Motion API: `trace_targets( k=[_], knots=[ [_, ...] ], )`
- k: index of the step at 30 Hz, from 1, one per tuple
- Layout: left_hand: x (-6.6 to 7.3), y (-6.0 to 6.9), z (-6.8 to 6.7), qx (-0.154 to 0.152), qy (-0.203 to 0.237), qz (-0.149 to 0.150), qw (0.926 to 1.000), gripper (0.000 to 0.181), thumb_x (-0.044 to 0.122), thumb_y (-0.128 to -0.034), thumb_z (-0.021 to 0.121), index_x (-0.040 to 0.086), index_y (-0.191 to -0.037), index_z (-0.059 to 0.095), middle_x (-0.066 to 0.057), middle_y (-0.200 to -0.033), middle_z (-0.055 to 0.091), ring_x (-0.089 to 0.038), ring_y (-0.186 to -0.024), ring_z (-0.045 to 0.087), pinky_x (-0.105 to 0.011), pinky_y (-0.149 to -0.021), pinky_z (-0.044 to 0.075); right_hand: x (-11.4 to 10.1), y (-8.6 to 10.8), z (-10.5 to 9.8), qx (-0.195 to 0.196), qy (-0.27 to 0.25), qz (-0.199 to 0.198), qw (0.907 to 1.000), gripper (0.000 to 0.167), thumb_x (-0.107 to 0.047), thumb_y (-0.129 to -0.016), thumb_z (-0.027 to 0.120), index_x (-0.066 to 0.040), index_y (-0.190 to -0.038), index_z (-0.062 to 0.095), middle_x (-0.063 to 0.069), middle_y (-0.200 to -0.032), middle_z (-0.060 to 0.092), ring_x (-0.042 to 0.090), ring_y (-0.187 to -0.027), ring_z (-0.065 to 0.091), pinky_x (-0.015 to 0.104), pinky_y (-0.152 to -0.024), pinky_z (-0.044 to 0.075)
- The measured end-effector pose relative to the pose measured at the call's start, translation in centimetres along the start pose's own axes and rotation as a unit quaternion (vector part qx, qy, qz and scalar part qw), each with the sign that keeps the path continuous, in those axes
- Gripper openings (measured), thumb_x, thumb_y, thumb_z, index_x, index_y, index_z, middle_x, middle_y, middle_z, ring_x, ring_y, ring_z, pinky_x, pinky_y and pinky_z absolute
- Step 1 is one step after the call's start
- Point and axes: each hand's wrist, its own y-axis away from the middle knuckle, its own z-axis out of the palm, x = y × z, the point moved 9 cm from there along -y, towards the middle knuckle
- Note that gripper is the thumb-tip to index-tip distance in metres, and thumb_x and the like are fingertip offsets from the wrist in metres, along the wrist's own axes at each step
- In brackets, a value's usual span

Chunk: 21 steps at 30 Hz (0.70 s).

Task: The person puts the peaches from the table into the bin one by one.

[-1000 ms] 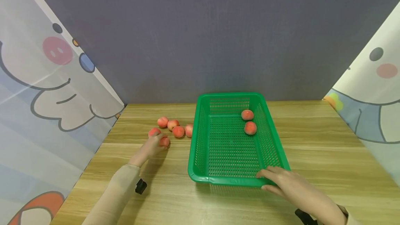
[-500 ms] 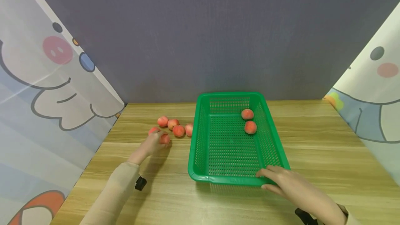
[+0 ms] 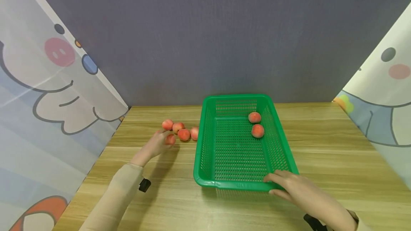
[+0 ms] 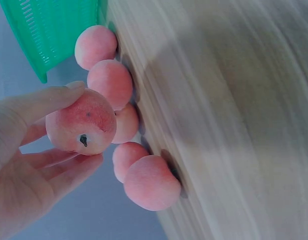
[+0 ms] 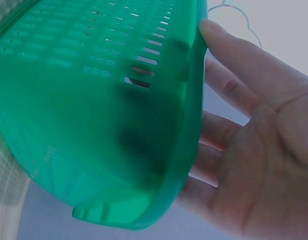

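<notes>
My left hand [image 3: 153, 146] pinches a pinkish-red peach [image 4: 74, 120] between thumb and fingers, and its stem end faces the wrist camera. The peach is lifted off the table in the left wrist view. Just past it, several more peaches [image 3: 184, 134] sit close together on the tabletop. A hand partly covers this group in the head view. My right hand [image 3: 293, 186] grips the near right corner of a green plastic basket [image 3: 237, 185], thumb outside and fingers over the rim. Inside the basket, two peaches [image 3: 257, 131] lie toward the far right.
The basket stands on a wood-grain table [image 3: 327, 145]. A dark grey panel [image 3: 205, 38] rises behind the table. Cartoon-printed cloths [image 3: 70, 106] flank it left and right. One loose peach [image 3: 194, 133] lies right against the basket's left side.
My left hand has raised the peach and shifted slightly away from me, now covering the leftmost peach in the head view. My right hand and the basket stay put.
</notes>
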Motion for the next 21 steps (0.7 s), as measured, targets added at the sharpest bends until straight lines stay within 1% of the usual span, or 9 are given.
trace_targets(
  k=[3, 6, 9, 11, 12, 15, 16, 19, 21],
  knots=[
    [0.2, -0.3, -0.1, -0.009, 0.007, 0.002, 0.9999, 0.03, -0.011, -0.065, 0.066, 0.0, -0.092, 0.061, -0.017, -0.096, 0.06, -0.027, -0.078, 0.057, -0.035, -0.062, 0.048, 0.1, -0.1, 0.1, -0.009, 0.0, 0.005, 0.9999, 0.025, -0.02, -0.077, 0.066, -0.02, -0.101, 0.058, -0.006, -0.091, 0.058, 0.013, -0.078, 0.059, 0.023, -0.057, 0.048],
    [-0.1, -0.6, -0.1, -0.034, 0.033, -0.029, 0.9984, 0.025, -0.01, -0.0689, 0.063, 0.002, -0.091, 0.061, -0.013, -0.091, 0.06, -0.02, -0.074, 0.055, -0.028, -0.059, 0.046, 0.3, -0.1, 0.3, -0.02, -0.002, 0.009, 0.9998, 0.024, -0.022, -0.078, 0.065, -0.021, -0.102, 0.058, -0.005, -0.092, 0.058, 0.017, -0.079, 0.059, 0.025, -0.057, 0.048],
    [-0.1, -1.1, 0.1, -0.062, 0.035, -0.054, 0.996, 0.021, -0.01, -0.0731, 0.058, 0.004, -0.087, 0.06, -0.01, -0.091, 0.058, -0.015, -0.071, 0.051, -0.022, -0.058, 0.042, 0.3, -0.2, 0.4, -0.025, -0.002, 0.011, 0.9996, 0.024, -0.022, -0.079, 0.065, -0.021, -0.102, 0.058, -0.004, -0.092, 0.058, 0.018, -0.079, 0.06, 0.026, -0.057, 0.049],
    [0.0, -1.5, -0.1, -0.065, 0.019, -0.059, 0.996, 0.018, -0.01, -0.0726, 0.059, 0.004, -0.084, 0.059, -0.009, -0.085, 0.056, -0.015, -0.07, 0.048, -0.021, -0.056, 0.041, 0.4, -0.2, 0.4, -0.026, -0.001, 0.015, 0.9996, 0.024, -0.023, -0.078, 0.065, -0.021, -0.101, 0.058, -0.005, -0.092, 0.058, 0.018, -0.079, 0.06, 0.025, -0.057, 0.049],
    [0.2, -1.7, -0.2, -0.063, 0.004, -0.054, 0.9965, 0.017, -0.009, -0.0719, 0.06, 0.003, -0.083, 0.059, -0.009, -0.083, 0.056, -0.016, -0.07, 0.047, -0.021, -0.055, 0.04, 0.4, -0.2, 0.4, -0.026, -0.002, 0.016, 0.9995, 0.024, -0.023, -0.078, 0.065, -0.021, -0.102, 0.058, -0.005, -0.092, 0.058, 0.018, -0.079, 0.06, 0.026, -0.057, 0.049],
    [0.4, -2.3, -0.4, -0.054, -0.004, -0.056, 0.997, 0.015, -0.006, -0.0705, 0.064, 0.0, -0.083, 0.06, -0.007, -0.072, 0.053, -0.02, -0.071, 0.045, -0.024, -0.054, 0.041, 0.4, -0.2, 0.4, -0.026, -0.001, 0.016, 0.9995, 0.024, -0.023, -0.078, 0.065, -0.021, -0.101, 0.058, -0.005, -0.091, 0.058, 0.018, -0.079, 0.06, 0.026, -0.057, 0.049],
    [0.5, -2.5, -0.4, -0.053, -0.013, -0.053, 0.9971, 0.015, -0.005, -0.0703, 0.066, -0.001, -0.084, 0.061, -0.008, -0.073, 0.055, -0.022, -0.074, 0.046, -0.026, -0.056, 0.042, 0.4, -0.2, 0.4, -0.025, -0.001, 0.015, 0.9996, 0.024, -0.023, -0.078, 0.065, -0.021, -0.101, 0.058, -0.005, -0.091, 0.058, 0.018, -0.079, 0.06, 0.026, -0.057, 0.049],
    [0.5, -3.0, -0.2, -0.067, -0.022, -0.075, 0.9947, 0.023, 0.0, -0.0721, 0.067, -0.002, -0.095, 0.063, -0.013, -0.085, 0.059, -0.025, -0.081, 0.05, -0.031, -0.062, 0.046, 0.4, -0.2, 0.4, -0.026, -0.004, 0.012, 0.9996, 0.024, -0.022, -0.078, 0.065, -0.021, -0.101, 0.058, -0.005, -0.091, 0.059, 0.018, -0.079, 0.06, 0.026, -0.057, 0.049],
    [0.5, -3.3, -0.1, -0.079, -0.036, -0.089, 0.9922, 0.029, 0.003, -0.0733, 0.068, -0.002, -0.101, 0.062, -0.017, -0.094, 0.058, -0.027, -0.084, 0.053, -0.033, -0.066, 0.047, 0.4, -0.2, 0.3, -0.022, -0.003, 0.013, 0.9997, 0.023, -0.023, -0.078, 0.065, -0.021, -0.101, 0.058, -0.006, -0.091, 0.058, 0.017, -0.078, 0.06, 0.026, -0.057, 0.049]
  ],
)
